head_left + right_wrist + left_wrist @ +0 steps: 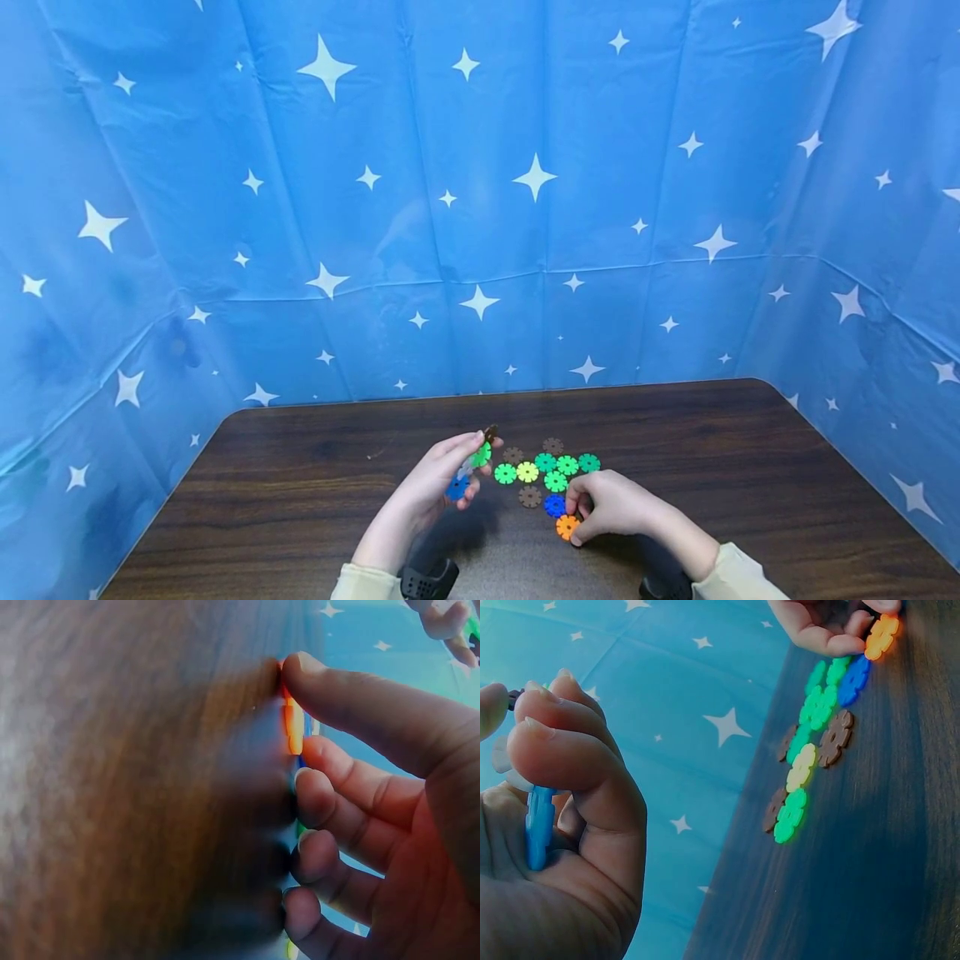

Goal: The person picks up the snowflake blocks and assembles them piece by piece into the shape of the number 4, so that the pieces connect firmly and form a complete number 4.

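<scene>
My left hand (429,482) is raised above the table and holds several joined notched plastic discs: a brown one (491,433), a green one (482,455), a whitish see-through one (510,769) and a blue one (457,487). In the left wrist view, the curled fingers hide much of this piece. My right hand (617,505) is down at the tabletop, thumb and index finger at opposite edges of a flat orange notched disc (566,527). Its other fingertips rest on or near the wood. A dark blue disc (554,505) lies just beyond the orange one.
Between the hands lie more loose notched discs: a yellow one (527,472), several green ones (556,482) and brown ones (530,497). The dark wood table (300,500) ends at a blue star-patterned curtain (480,208) behind and at both sides.
</scene>
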